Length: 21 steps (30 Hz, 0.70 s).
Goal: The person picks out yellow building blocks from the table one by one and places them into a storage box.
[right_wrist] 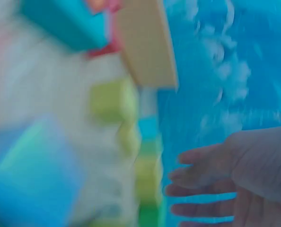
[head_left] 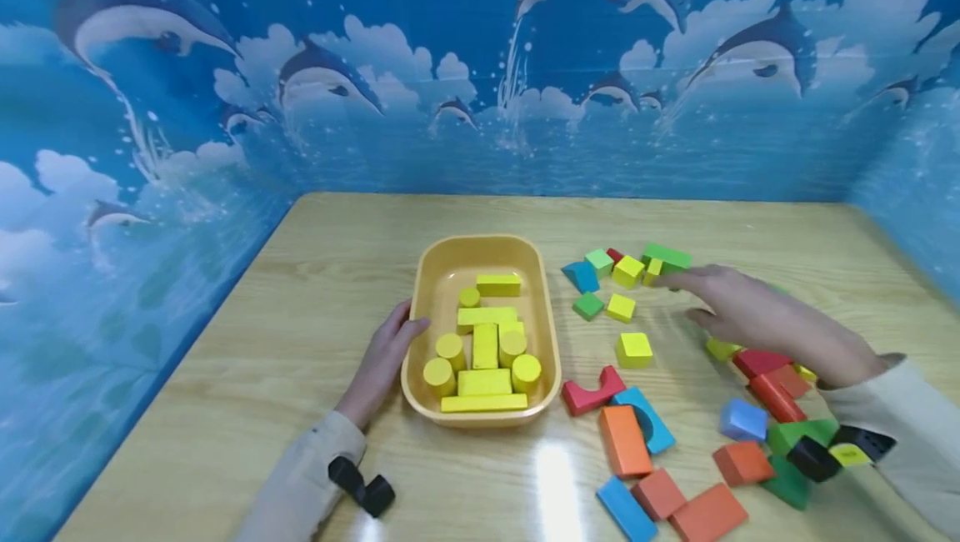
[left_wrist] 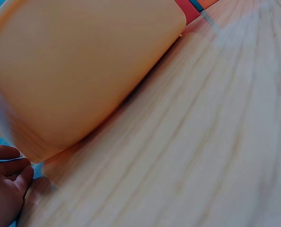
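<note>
My left hand [head_left: 384, 356] holds the left side of a yellow-tan plastic tub [head_left: 426, 275], its thumb lapping the rim. Beside the tub's side wall [left_wrist: 83, 61], fingers of this hand [left_wrist: 10, 184] show in the left wrist view. Yellow wooden blocks lie inside, among them a cylinder [head_left: 438, 376] and a long bar [head_left: 483, 403]. My right hand [head_left: 738, 302] reaches over the blocks on the right, fingers extended. Its fingertips overlap a small yellow block [head_left: 653, 270] near a green block [head_left: 667, 257]. In the right wrist view the hand [right_wrist: 225, 177] shows spread fingers holding nothing.
Loose blocks spread right of the tub: a yellow cube [head_left: 634, 350], a red arch [head_left: 592, 393], a blue arch [head_left: 651, 424], an orange block [head_left: 625, 440] and a green triangle [head_left: 789, 482]. A dolphin-print backdrop [head_left: 480, 150] borders the wooden table [head_left: 300, 292].
</note>
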Tool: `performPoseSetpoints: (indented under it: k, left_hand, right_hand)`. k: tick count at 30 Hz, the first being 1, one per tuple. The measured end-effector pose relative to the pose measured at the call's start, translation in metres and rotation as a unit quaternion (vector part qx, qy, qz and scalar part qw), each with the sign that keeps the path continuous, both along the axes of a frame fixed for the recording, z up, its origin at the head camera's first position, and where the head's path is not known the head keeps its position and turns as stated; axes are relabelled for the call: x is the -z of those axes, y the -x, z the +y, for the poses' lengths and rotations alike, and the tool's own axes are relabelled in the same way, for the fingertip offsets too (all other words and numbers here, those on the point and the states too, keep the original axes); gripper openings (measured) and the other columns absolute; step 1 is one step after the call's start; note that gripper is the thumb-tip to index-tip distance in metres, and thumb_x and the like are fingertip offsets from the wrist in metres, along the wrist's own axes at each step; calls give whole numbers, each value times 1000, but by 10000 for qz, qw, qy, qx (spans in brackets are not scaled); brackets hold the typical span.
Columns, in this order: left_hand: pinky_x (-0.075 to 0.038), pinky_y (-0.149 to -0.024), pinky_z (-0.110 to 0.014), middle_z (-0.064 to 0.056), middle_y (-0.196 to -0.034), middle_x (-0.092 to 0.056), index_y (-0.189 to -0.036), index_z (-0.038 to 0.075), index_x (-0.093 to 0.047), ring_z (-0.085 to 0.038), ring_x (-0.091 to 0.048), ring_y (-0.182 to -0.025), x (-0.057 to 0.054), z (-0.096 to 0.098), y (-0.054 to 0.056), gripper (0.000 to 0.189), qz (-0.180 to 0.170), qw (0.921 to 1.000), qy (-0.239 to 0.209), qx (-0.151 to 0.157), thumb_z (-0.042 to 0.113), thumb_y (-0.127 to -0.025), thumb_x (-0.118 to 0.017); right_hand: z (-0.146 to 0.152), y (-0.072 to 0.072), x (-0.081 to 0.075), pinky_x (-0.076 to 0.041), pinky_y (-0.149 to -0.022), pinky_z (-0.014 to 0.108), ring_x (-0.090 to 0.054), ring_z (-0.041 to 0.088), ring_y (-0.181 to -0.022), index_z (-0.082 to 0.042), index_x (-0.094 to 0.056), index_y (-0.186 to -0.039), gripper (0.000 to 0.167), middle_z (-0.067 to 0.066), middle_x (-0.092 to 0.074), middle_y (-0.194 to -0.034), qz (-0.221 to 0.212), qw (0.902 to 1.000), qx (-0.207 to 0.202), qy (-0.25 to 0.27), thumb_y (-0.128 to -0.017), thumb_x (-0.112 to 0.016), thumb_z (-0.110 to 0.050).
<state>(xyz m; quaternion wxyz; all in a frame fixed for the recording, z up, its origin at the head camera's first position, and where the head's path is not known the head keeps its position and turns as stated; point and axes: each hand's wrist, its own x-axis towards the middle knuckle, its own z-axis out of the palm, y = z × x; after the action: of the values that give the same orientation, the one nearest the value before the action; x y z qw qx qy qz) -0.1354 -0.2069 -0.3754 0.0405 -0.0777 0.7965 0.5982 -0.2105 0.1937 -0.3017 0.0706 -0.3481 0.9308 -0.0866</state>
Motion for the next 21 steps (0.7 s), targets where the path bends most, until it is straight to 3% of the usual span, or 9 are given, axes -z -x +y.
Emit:
performPoseSetpoints:
  k: [5,8,13,16,21]
  left_hand:
    - [-23,-116,-45,-14,-152,-34,-148,9,-35,-30,-30,-140,-2,-7,-5,57,-173,9998,15,-114,34,-98,-45]
    - [-24,-115,-45,-14,-153,-33,-148,8,-35,-31,-31,-140,-2,-9,-6,57,-186,9997,-36,-159,33,-98,-45]
    - [-28,-114,-45,-16,-150,-37,-146,6,-37,-31,-36,-137,1,-8,-6,54,1,9996,-258,-116,28,-98,-45]
    - [-28,-114,-44,-16,-150,-37,-146,6,-37,-31,-36,-137,1,-5,-5,54,-4,9995,-299,-109,28,-98,-46]
    - [-25,-115,-46,-15,-151,-35,-147,8,-36,-32,-34,-138,0,0,-1,56,-100,9997,-215,-62,31,-98,-45]
  right_hand:
    - [58,-10,32,-55,-68,38,-62,27,-88,3,-59,-126,45,18,-64,-115,-454,9982,377,-78,-82,-70,1]
    - [80,-17,47,-55,-66,38,-61,28,-87,3,-62,-121,43,17,-64,-112,-161,9988,450,119,-79,-72,3]
    - [105,-27,64,-51,-73,60,-57,47,-98,2,-63,-116,49,26,-62,-111,837,9917,776,598,-70,-74,10]
    - [116,-30,70,-48,-71,63,-56,49,-95,3,-62,-115,53,29,-62,-108,1235,9844,1001,750,-65,-73,14]
    - [122,-32,74,-48,-68,62,-58,48,-89,5,-64,-110,48,30,-62,-102,1545,9765,1228,869,-63,-69,16]
